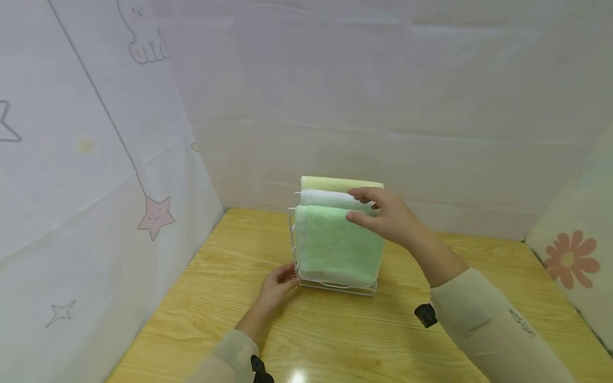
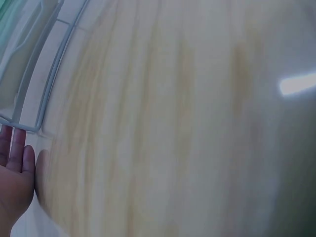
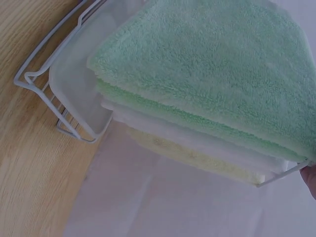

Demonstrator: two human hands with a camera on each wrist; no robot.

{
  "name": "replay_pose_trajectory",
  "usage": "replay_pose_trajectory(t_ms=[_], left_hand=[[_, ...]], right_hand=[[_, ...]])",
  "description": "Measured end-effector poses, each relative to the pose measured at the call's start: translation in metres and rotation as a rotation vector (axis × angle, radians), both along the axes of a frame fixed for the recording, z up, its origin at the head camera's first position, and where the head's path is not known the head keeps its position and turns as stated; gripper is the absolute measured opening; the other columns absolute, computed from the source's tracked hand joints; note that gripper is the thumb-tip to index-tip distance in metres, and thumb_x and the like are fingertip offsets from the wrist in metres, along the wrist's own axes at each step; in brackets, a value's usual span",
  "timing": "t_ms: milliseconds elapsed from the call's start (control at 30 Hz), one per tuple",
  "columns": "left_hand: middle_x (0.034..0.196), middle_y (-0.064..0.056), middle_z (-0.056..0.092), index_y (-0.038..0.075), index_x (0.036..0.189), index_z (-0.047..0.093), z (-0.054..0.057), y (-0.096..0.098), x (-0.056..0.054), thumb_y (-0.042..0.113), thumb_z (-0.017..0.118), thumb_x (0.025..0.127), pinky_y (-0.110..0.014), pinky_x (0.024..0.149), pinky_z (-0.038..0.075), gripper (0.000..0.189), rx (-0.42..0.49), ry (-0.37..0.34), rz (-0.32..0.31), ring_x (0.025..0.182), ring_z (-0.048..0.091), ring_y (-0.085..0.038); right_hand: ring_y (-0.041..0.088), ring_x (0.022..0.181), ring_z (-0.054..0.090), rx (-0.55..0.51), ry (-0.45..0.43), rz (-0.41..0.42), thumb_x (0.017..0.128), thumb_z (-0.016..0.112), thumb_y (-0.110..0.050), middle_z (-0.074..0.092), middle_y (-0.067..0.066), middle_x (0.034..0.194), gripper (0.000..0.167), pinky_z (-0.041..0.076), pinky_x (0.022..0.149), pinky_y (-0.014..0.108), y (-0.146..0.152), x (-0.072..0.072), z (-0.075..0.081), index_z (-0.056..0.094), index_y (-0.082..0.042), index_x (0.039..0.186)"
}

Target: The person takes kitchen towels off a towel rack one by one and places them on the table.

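A white wire rack (image 1: 335,289) stands on the table with folded towels in rows: a green towel (image 1: 342,244) in front, a white towel (image 1: 321,198) behind it and a yellow towel (image 1: 330,183) at the back. My left hand (image 1: 274,287) holds the rack's lower left corner, its fingers (image 2: 17,150) at the wire in the left wrist view. Over the green towel's upper right part is my right hand (image 1: 390,215), thumb and fingers apart. Only a bit of that hand shows in the right wrist view, beside a wire end.
A pale tray (image 3: 74,79) sits in the rack's base. Under the rack is a wood-grain table (image 1: 220,298). Pale printed cloth (image 1: 335,96) hangs behind the table and along both sides.
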State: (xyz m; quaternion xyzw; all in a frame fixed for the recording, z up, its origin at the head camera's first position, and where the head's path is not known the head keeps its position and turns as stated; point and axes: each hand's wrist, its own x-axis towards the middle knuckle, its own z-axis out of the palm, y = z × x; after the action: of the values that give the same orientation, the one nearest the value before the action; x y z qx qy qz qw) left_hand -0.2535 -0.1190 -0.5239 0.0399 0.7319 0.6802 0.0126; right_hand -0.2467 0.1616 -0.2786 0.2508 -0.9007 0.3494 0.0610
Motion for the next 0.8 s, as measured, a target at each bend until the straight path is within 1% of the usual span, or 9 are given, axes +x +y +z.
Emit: replay_pose_trajectory(t_ms=[33,133,167,267,400,467,533,667,800], left_hand=[[0.123,-0.025,0.063,-0.008,0.131,0.055,0.000,0.001,0.002,0.005,0.069,0.089,-0.026,0.089,0.056,0.045,0.014,-0.001,0.011,0.111,0.063,-0.032],[0.122,-0.023,0.064,-0.008,0.129,0.055,-0.003,0.005,0.005,0.005,0.069,0.090,-0.019,0.085,0.054,0.043,0.041,-0.014,0.035,0.108,0.063,-0.024],[0.122,-0.023,0.064,-0.008,0.129,0.055,-0.003,0.006,0.007,0.005,0.068,0.091,-0.018,0.085,0.053,0.043,0.046,-0.022,0.040,0.107,0.062,-0.022],[0.124,-0.020,0.063,-0.005,0.130,0.056,-0.009,0.007,0.006,0.009,0.069,0.091,-0.017,0.085,0.053,0.044,0.062,-0.034,0.044,0.106,0.062,-0.017],[0.125,-0.021,0.063,-0.005,0.130,0.056,-0.009,0.009,0.008,0.010,0.069,0.091,-0.017,0.086,0.052,0.044,0.079,-0.032,0.042,0.110,0.063,-0.023],[0.125,-0.022,0.063,-0.006,0.130,0.056,-0.009,0.009,0.008,0.010,0.069,0.091,-0.017,0.086,0.053,0.044,0.078,-0.027,0.043,0.110,0.063,-0.024],[0.124,-0.021,0.064,-0.006,0.130,0.056,-0.010,0.009,0.008,0.010,0.069,0.091,-0.017,0.086,0.053,0.043,0.072,-0.030,0.043,0.109,0.063,-0.023],[0.123,-0.020,0.064,-0.005,0.129,0.057,-0.012,0.009,0.007,0.010,0.069,0.091,-0.018,0.086,0.054,0.042,0.065,-0.033,0.039,0.104,0.063,-0.015],[0.124,-0.021,0.064,-0.006,0.129,0.057,-0.015,0.010,0.005,0.007,0.068,0.091,-0.017,0.085,0.054,0.042,0.081,-0.033,0.032,0.103,0.063,-0.014]], right_hand=[[0.026,0.123,0.053,0.003,-0.013,0.003,0.090,0.071,-0.036,0.059,0.005,0.136,0.057,0.046,0.103,0.046,-0.002,0.000,0.000,0.054,-0.015,0.139],[0.025,0.120,0.055,0.035,-0.044,0.002,0.088,0.073,-0.039,0.061,0.005,0.132,0.057,0.049,0.099,0.046,-0.005,0.000,-0.003,0.055,-0.019,0.139],[0.025,0.120,0.056,0.046,-0.050,-0.001,0.088,0.073,-0.039,0.062,0.004,0.131,0.056,0.049,0.098,0.047,-0.006,0.000,-0.004,0.055,-0.020,0.138],[0.025,0.120,0.057,0.078,-0.058,-0.015,0.088,0.073,-0.040,0.064,0.003,0.130,0.053,0.051,0.097,0.047,-0.008,-0.001,-0.006,0.058,-0.023,0.135],[0.026,0.122,0.059,0.105,-0.094,-0.051,0.087,0.073,-0.041,0.065,0.003,0.130,0.048,0.049,0.101,0.046,-0.009,-0.002,-0.007,0.063,-0.024,0.130],[0.025,0.123,0.059,0.114,-0.114,-0.069,0.087,0.073,-0.040,0.065,0.003,0.131,0.046,0.049,0.102,0.046,-0.010,-0.001,-0.006,0.065,-0.023,0.129],[0.025,0.123,0.059,0.116,-0.126,-0.082,0.087,0.073,-0.039,0.066,0.003,0.131,0.044,0.049,0.102,0.045,-0.011,-0.001,-0.006,0.066,-0.022,0.127],[0.025,0.123,0.060,0.105,-0.149,-0.106,0.088,0.073,-0.037,0.065,0.004,0.132,0.041,0.051,0.101,0.044,-0.013,-0.001,-0.006,0.067,-0.022,0.126],[0.025,0.124,0.059,0.077,-0.175,-0.135,0.088,0.074,-0.036,0.064,0.005,0.134,0.039,0.051,0.100,0.044,-0.012,-0.002,-0.007,0.069,-0.022,0.124]])
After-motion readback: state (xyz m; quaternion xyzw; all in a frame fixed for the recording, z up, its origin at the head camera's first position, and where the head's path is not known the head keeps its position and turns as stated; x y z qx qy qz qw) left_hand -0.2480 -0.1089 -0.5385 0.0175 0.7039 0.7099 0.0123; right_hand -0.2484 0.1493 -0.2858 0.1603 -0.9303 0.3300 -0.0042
